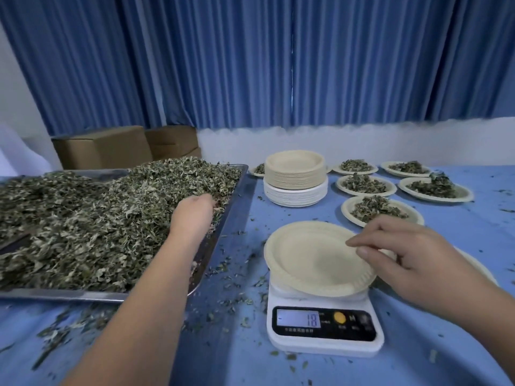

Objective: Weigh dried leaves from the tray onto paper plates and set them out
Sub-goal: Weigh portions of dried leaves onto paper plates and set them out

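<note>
Your left hand [192, 213] is sunk into the crumbly dried leaves [97, 218] heaped on the steel tray [55, 295]. Its fingers are buried, so the grip cannot be told. Your right hand [418, 260] sits with curled fingers at the fluted rim of the round paper plate [306, 254] on the white digital scale [323, 324]; whether it pinches the rim cannot be told.

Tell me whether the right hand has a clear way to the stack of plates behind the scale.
Probably yes: the right hand is at the empty plate, and only bare table lies between it and the stack of plates.
</note>
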Demonstrator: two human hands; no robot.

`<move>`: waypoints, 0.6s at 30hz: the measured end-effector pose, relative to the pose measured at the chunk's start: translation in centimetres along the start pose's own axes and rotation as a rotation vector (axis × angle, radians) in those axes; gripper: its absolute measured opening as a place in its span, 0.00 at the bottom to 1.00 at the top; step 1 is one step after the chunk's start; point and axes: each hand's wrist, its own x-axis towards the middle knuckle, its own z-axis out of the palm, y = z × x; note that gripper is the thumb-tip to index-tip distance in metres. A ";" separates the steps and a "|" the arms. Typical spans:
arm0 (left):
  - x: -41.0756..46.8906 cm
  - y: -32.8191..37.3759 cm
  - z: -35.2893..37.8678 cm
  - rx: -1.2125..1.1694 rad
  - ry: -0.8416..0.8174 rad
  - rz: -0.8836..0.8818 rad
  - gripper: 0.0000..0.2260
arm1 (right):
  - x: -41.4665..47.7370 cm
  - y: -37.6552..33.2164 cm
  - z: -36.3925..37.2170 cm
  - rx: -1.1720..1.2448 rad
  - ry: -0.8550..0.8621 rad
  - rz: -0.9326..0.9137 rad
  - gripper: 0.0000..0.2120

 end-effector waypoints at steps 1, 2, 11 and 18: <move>0.7 0.0 -0.1 0.155 -0.003 0.072 0.13 | 0.0 0.1 0.0 0.005 0.017 0.012 0.14; 1.1 0.3 -0.1 0.295 -0.015 0.156 0.16 | 0.0 0.3 0.1 0.014 0.033 0.023 0.13; 4.5 0.8 1.0 0.665 -0.409 0.177 0.34 | 0.0 1.7 1.0 -0.005 0.085 0.065 0.06; 5.0 -0.8 1.2 0.780 -0.543 0.021 0.44 | 0.1 2.0 1.3 0.018 0.100 0.071 0.07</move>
